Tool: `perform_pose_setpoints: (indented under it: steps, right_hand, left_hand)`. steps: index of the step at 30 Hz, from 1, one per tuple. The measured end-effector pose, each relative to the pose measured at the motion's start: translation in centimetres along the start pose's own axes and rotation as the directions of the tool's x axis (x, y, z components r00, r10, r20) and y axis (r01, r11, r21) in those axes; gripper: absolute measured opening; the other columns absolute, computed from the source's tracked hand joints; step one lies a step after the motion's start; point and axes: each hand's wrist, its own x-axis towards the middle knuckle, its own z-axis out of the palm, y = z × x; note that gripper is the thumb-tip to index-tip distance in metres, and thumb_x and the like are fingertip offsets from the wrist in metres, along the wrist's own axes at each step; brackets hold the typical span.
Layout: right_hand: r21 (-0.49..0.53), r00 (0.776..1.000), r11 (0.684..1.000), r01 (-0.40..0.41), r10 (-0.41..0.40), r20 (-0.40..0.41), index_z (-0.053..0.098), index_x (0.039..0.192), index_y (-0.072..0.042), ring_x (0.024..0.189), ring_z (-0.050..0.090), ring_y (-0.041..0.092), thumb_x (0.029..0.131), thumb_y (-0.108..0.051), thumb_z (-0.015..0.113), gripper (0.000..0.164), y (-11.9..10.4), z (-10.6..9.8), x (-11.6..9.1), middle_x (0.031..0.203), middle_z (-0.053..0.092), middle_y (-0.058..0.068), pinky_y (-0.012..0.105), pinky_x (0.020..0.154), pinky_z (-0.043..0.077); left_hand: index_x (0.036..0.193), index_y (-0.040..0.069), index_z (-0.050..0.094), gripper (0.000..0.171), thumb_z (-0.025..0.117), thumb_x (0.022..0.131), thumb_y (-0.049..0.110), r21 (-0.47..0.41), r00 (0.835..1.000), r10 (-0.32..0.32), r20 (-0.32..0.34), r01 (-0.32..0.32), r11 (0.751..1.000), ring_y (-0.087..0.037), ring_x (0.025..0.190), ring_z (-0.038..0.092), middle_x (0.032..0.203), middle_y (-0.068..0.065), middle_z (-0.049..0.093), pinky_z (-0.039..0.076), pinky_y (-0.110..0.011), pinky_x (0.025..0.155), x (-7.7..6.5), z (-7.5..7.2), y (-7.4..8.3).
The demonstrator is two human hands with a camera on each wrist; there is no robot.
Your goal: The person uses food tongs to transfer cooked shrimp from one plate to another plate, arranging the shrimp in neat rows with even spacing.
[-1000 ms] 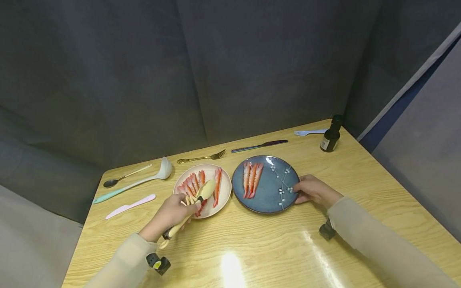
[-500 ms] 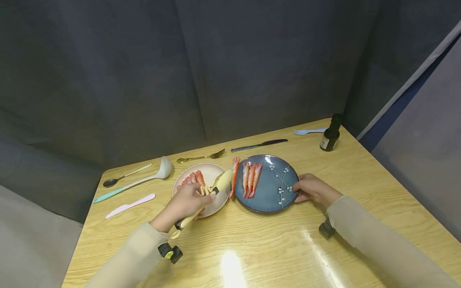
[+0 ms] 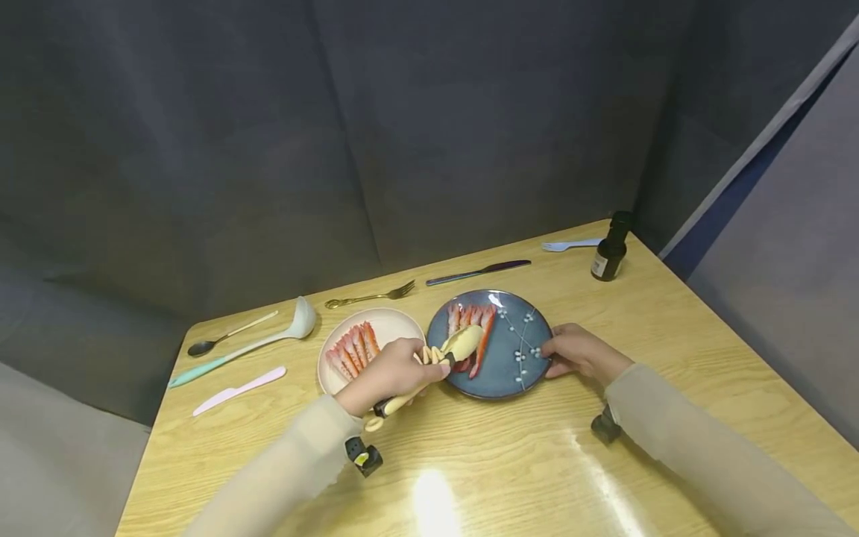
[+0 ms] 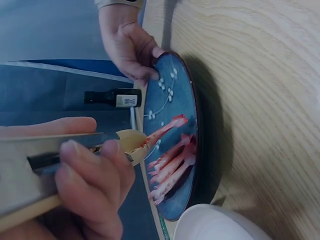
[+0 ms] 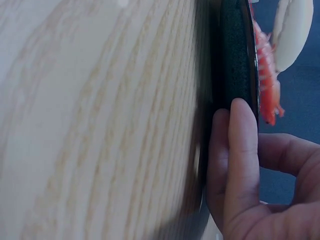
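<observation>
My left hand (image 3: 396,367) holds cream-coloured tongs (image 3: 463,343) over the left side of a dark blue plate (image 3: 502,377). In the left wrist view, the tips of the tongs pinch one red-and-white shrimp (image 4: 167,128) by its end. Several other shrimp (image 4: 172,172) lie side by side on that plate, just beside it. At the plate's right rim, my right hand (image 3: 582,352) grips the edge, thumb above and fingers below, as the right wrist view shows. A pale pink plate (image 3: 396,321) with several shrimp (image 3: 352,350) sits left of the blue one, partly behind my left hand.
Along the back lie a gold fork (image 3: 372,295), a dark knife (image 3: 478,273) and a light blue fork (image 3: 570,245), near a dark bottle (image 3: 609,250). To the left are a black spoon (image 3: 228,333), a ladle (image 3: 255,343) and a pink knife (image 3: 238,391).
My left hand has moved right with the tongs, carrying a shrimp from the pink plate to above the blue plate. The right hand has kept its grip on the rim.
</observation>
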Motion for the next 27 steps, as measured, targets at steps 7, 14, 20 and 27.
perform_pose_setpoints:
  steps: [7,14,20,27]
  right_hand:
    - [0.014,1.000,1.000,0.024,-0.024,0.018,0.029,0.117,0.018,0.063,0.058,0.018,0.075,0.005,0.046,0.047,0.1,0.0,-0.2,0.078,0.051,0.013,0.034,0.063,0.050]
    - [0.024,1.000,0.999,0.024,-0.024,0.013,0.031,0.116,0.019,0.063,0.057,0.018,0.074,0.005,0.047,0.047,0.0,0.1,-0.1,0.078,0.050,0.013,0.035,0.062,0.050]
    - [0.020,1.000,1.000,0.012,-0.012,-0.005,0.029,0.118,0.018,0.062,0.057,0.019,0.074,0.006,0.047,0.049,0.0,0.0,0.0,0.079,0.049,0.013,0.034,0.061,0.050]
    - [0.007,1.000,1.000,0.013,-0.013,0.008,0.027,0.120,0.019,0.065,0.058,0.019,0.075,0.005,0.046,0.050,0.2,0.0,0.0,0.081,0.050,0.013,0.035,0.064,0.049]
  left_hand:
    - [0.075,0.009,0.050,0.032,0.061,0.077,0.039,0.048,1.000,0.008,-0.010,-0.008,0.999,-0.019,0.038,0.052,0.061,-0.013,0.061,0.044,-0.032,0.041,1.1,0.4,0.2]
    - [0.076,0.009,0.050,0.033,0.061,0.077,0.040,0.072,1.000,-0.009,-0.022,0.010,0.997,-0.020,0.039,0.053,0.059,-0.010,0.060,0.044,-0.033,0.041,1.2,-0.1,0.0]
    - [0.074,0.008,0.051,0.032,0.061,0.077,0.038,0.100,0.999,0.026,-0.029,-0.023,0.995,-0.018,0.039,0.052,0.058,-0.007,0.059,0.044,-0.032,0.044,1.2,0.0,0.3]
    - [0.070,0.010,0.052,0.033,0.063,0.074,0.041,0.170,0.996,0.048,-0.076,-0.035,0.985,-0.016,0.047,0.052,0.062,-0.002,0.055,0.042,-0.030,0.048,1.6,0.6,0.3]
